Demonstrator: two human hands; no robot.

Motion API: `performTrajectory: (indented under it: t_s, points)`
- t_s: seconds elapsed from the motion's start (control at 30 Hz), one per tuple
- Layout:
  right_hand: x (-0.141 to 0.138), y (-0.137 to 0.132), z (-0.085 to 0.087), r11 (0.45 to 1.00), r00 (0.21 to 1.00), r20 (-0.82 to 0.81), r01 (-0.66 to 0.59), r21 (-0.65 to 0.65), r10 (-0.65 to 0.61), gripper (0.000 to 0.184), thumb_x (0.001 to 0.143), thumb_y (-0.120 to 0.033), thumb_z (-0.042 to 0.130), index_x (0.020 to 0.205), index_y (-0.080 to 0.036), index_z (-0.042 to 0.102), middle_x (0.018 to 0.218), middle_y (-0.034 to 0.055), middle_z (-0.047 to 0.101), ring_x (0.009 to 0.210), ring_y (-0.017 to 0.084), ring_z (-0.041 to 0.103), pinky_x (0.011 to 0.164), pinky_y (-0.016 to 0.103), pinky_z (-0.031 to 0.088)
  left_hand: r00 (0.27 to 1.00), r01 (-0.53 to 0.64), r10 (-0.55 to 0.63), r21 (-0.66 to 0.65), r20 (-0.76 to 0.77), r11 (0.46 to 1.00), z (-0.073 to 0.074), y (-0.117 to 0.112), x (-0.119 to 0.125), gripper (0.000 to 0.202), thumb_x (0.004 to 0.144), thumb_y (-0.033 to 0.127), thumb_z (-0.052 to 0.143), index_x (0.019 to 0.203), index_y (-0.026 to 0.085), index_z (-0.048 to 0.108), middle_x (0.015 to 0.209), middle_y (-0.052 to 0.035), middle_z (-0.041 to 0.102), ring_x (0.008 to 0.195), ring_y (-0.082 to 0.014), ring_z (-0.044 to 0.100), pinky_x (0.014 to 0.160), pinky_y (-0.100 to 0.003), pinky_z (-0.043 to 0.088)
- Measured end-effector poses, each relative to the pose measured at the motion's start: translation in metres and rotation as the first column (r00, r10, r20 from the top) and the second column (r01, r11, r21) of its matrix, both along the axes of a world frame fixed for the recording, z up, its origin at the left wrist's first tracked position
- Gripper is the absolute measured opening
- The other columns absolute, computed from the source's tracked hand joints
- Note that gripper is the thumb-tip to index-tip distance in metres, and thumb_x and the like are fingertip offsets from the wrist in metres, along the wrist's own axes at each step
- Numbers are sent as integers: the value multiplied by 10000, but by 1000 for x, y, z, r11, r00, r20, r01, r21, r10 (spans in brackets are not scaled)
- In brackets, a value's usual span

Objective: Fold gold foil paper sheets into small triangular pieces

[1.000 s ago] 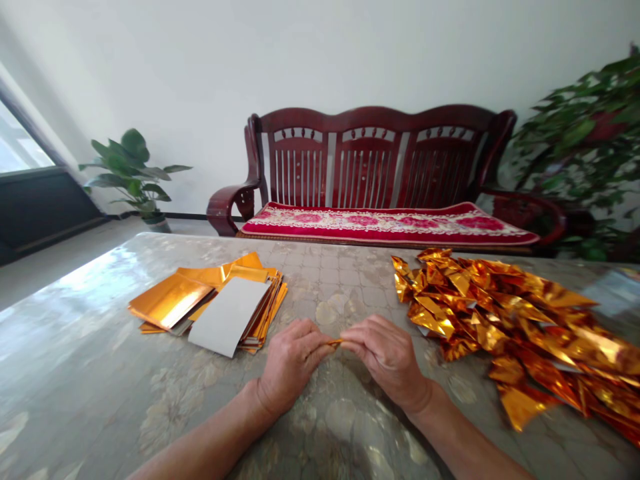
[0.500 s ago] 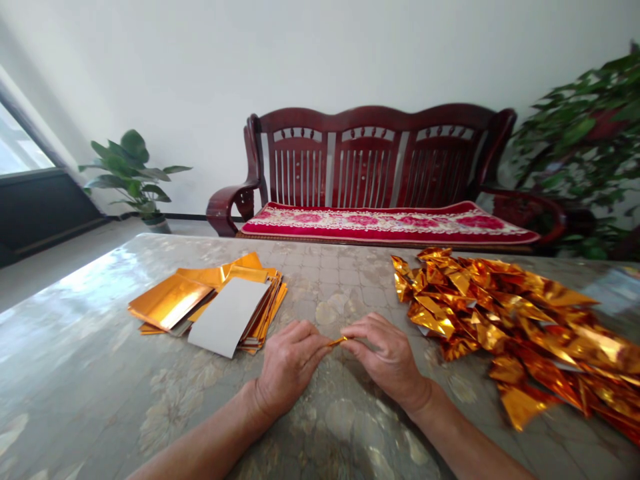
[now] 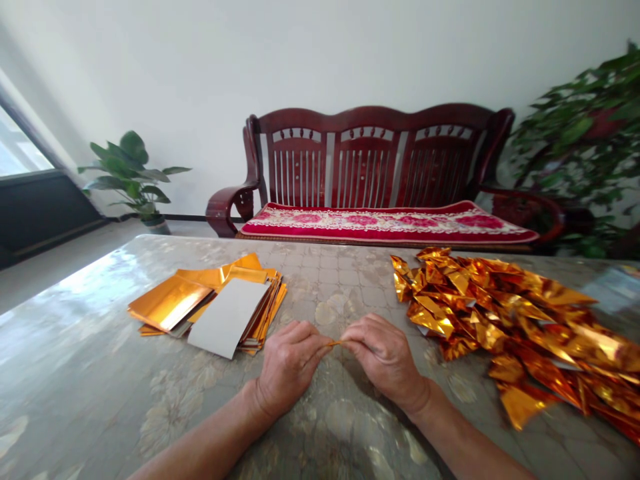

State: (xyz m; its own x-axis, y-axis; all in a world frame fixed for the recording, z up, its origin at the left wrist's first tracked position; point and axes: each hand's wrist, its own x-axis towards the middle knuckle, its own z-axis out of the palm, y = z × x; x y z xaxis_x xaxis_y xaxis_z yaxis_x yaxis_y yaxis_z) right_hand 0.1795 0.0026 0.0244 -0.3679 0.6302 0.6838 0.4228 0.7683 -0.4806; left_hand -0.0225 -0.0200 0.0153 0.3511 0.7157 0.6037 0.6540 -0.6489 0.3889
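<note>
A small piece of gold foil paper (image 3: 336, 344) shows as a thin, narrow strip between my two hands, seen almost edge-on. My left hand (image 3: 293, 360) pinches its left end, thumb and fingers pressed together. At the other end my right hand (image 3: 383, 357) pinches it the same way, fingertips closed over the foil. Most of the piece is hidden behind the fingers. Left of my hands lies a loose stack of gold foil sheets (image 3: 173, 297), with one sheet grey side up (image 3: 230, 317) on top. To the right spreads a heap of folded gold foil pieces (image 3: 480, 313).
The hands are over a table (image 3: 125, 400) with a glossy, flower-patterned cover. Clear plastic (image 3: 615, 293) lies at its right edge. Behind it stand a dark wooden bench (image 3: 367, 167) with a red patterned cushion (image 3: 360, 222) and leafy plants (image 3: 133, 167) on either side.
The fingertips of my right hand have closed further over the foil and moved slightly left and down, so less of it shows. My left hand stays in place.
</note>
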Motion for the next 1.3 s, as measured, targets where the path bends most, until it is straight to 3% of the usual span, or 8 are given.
performTrajectory:
  t_s: [0.13, 0.27, 0.37, 0.43, 0.7, 0.93, 1.07, 1.3]
  points:
    - [-2, 1, -4, 996, 989, -135, 58, -62, -66, 74, 839, -259, 703, 900, -224, 681, 839, 23, 704, 801, 171, 632, 751, 296, 497, 998, -58, 56, 89, 33, 994, 0, 1, -1, 158, 924, 229, 587, 956, 233, 741, 755, -20, 637, 716, -132, 558, 675, -243, 436]
    - [-8, -4, -9, 945, 967, -146, 161, -283, -208, 97, 797, -244, 701, 739, -202, 636, 655, -18, 631, 597, 129, 565, 580, 235, 458, 991, -119, 107, 163, 80, 979, 0, 5, -2, 140, 904, 216, 617, 968, 239, 739, 746, -17, 632, 715, -130, 557, 688, -248, 449]
    - [-15, -10, -9, 904, 992, -77, 55, -424, -97, 152, 797, -217, 673, 655, -197, 622, 603, -29, 620, 565, 118, 555, 559, 223, 438, 981, -165, 139, 198, 137, 966, 0, 7, -1, 122, 897, 202, 622, 930, 230, 735, 726, -16, 613, 705, -129, 553, 676, -246, 453]
    - [-20, -13, -7, 888, 994, -111, -36, -458, -17, 13, 797, -210, 667, 791, -199, 668, 712, -12, 667, 643, 132, 595, 609, 230, 467, 978, -172, 142, 215, 152, 961, -1, 8, -1, 122, 893, 184, 621, 926, 226, 731, 722, -16, 609, 699, -126, 553, 666, -245, 452]
    - [-30, -17, -8, 825, 949, -304, -110, -555, -78, 183, 869, -370, 612, 849, -194, 567, 739, -17, 612, 691, 136, 577, 629, 225, 477, 994, -105, 104, 267, 21, 958, 2, -1, 5, 195, 859, 171, 645, 1030, 240, 706, 770, -25, 668, 711, -149, 573, 686, -282, 452]
    - [-19, -13, -9, 853, 959, -276, -96, -513, -58, 218, 945, -383, 495, 847, -197, 550, 731, -13, 584, 688, 132, 555, 627, 221, 449, 1000, -27, 23, 193, 21, 981, 6, -4, 10, 230, 894, 173, 593, 1103, 226, 674, 861, -45, 679, 777, -153, 591, 729, -287, 481]
    - [-17, -12, -9, 884, 992, -125, -33, -466, -29, 201, 943, -322, 485, 792, -203, 545, 663, -29, 549, 621, 124, 513, 577, 225, 406, 987, -103, 86, 121, 136, 987, -1, 0, 7, 192, 912, 201, 584, 1078, 236, 672, 912, -50, 661, 848, -166, 593, 775, -301, 486]
    - [-17, -11, -8, 902, 997, 70, 46, -429, -18, 199, 910, -254, 500, 715, -216, 487, 607, -47, 498, 576, 121, 488, 541, 225, 355, 925, 16, 100, -300, 367, 954, -9, 5, 13, 49, 840, 192, 624, 817, 183, 667, 683, 27, 590, 612, -97, 534, 587, -201, 436]
